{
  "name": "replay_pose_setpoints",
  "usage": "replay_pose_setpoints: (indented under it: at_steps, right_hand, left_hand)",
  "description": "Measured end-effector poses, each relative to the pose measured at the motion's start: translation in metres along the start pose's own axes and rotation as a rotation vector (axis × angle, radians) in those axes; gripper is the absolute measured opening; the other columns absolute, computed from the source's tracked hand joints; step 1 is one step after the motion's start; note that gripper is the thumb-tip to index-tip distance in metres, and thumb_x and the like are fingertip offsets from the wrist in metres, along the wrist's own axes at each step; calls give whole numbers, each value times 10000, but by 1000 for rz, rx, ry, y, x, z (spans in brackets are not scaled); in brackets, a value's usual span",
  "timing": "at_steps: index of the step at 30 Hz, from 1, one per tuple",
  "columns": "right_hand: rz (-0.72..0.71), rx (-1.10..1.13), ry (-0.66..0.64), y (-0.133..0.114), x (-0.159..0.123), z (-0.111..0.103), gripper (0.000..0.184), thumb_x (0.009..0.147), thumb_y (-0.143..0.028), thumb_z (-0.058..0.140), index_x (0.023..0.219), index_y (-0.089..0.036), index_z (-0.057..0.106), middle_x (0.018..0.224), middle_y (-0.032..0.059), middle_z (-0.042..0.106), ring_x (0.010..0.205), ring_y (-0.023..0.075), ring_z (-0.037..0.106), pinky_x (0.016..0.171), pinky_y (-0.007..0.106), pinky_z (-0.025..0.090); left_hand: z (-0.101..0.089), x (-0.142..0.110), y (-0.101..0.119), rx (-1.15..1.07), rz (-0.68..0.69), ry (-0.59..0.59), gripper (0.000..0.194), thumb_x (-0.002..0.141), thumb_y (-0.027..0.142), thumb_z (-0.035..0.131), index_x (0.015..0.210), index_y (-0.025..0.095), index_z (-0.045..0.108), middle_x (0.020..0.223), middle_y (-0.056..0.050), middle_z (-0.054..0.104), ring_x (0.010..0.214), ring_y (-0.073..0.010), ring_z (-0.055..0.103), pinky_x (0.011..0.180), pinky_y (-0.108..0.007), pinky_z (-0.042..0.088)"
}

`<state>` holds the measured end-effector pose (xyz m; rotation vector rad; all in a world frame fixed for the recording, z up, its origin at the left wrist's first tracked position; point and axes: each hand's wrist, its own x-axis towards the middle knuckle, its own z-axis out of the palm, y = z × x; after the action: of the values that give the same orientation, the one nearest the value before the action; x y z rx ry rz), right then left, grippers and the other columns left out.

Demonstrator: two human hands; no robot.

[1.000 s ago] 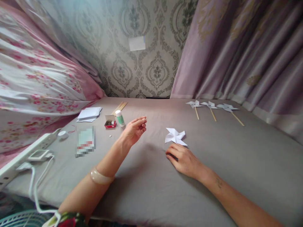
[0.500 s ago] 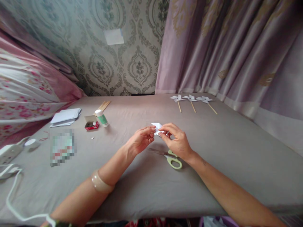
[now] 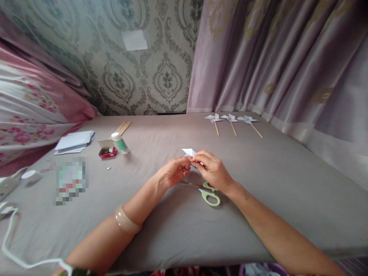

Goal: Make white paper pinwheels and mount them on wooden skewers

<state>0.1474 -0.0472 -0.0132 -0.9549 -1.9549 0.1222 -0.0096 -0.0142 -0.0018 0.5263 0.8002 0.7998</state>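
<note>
A folded white paper pinwheel [image 3: 189,151] is pinched between my two hands above the middle of the table. My left hand [image 3: 176,171] grips its near left side, fingertips pressed together. From the right, my right hand [image 3: 213,167] closes thumb and fingers on the paper, hiding much of it. The fingertips of both hands meet at the pinwheel; whether they also hold a small fastener I cannot make out. Just below lies a pair of scissors [image 3: 211,199] with pale green handles, blades pointing left and partly behind my hands.
Three white pinwheels on sticks [image 3: 230,118] lie at the back right. Toward the left are wooden sticks [image 3: 124,127], a white-capped bottle [image 3: 120,143], a small red box [image 3: 107,153], stacked paper [image 3: 74,142], a blurred packet [image 3: 71,180] and a white power cord [image 3: 11,239].
My right hand's fingers have moved left and down to meet my left fingertips, covering more of the pinwheel. The view has shifted slightly.
</note>
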Motion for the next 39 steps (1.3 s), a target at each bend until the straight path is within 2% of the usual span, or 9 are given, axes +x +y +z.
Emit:
replay_pose_setpoints:
  at_steps: [9,13,16,19,21,26,30,34,39]
  right_hand:
    - [68,45,-24,0,1,0,121,892,-177,490,831,-200,593,872,62,626,849,168,598,792,288,477]
    - [328,188,79,9,4,-1,118,858,-277,530,800,-191,587,775,28,615,708,138,577,653,247,478]
    - [571,352,238,23,7,-3,205,785,-384,588,810,-180,585,707,6,599,601,117,536,509,219,443]
    - [690,461,332,36,9,-4,281,699,-419,642,836,-177,601,712,3,601,594,113,523,451,204,414]
    - [735,496,334,40,9,-4,316,675,-418,654,871,-171,628,720,9,609,598,112,520,446,204,412]
    - [767,519,281,41,6,-1,322,665,-414,652,857,-156,667,700,17,616,590,111,510,446,205,410]
    - [767,522,263,43,4,0,319,671,-418,653,855,-158,674,688,13,616,586,110,521,441,199,407]
    - [768,519,258,44,4,1,312,677,-409,652,856,-155,674,688,16,625,586,110,529,440,194,412]
    - [776,517,244,42,5,0,286,673,-398,644,837,-165,671,707,25,638,594,116,544,433,192,415]
  left_hand:
    - [1,-2,1,181,54,-28,51,683,99,691,686,113,642,598,10,570,500,-40,480,461,-133,400]
    - [-3,2,5,336,144,-7,124,656,194,728,705,113,648,670,-15,611,510,-39,449,473,-151,356]
    - [-13,12,13,599,361,155,103,686,222,680,681,125,644,645,-19,617,531,-61,449,493,-172,327]
    - [-24,28,23,855,540,291,62,698,197,627,664,146,635,628,-10,612,584,-100,488,562,-205,355]
    - [-27,39,28,1035,593,290,59,697,194,607,694,159,655,656,-15,627,618,-128,506,601,-232,376]
    - [-14,63,33,1324,682,199,227,667,108,567,823,198,706,839,-44,685,776,-186,553,810,-296,416]
    - [-6,77,31,1466,667,172,338,655,68,552,910,226,707,851,-55,683,920,-247,553,898,-351,389]
    - [-7,83,29,1562,637,137,340,672,74,548,914,257,701,977,-62,685,1060,-291,499,950,-404,331]
    - [-7,81,30,1722,614,107,282,740,128,514,912,237,708,1030,-109,662,1077,-321,480,937,-442,301]
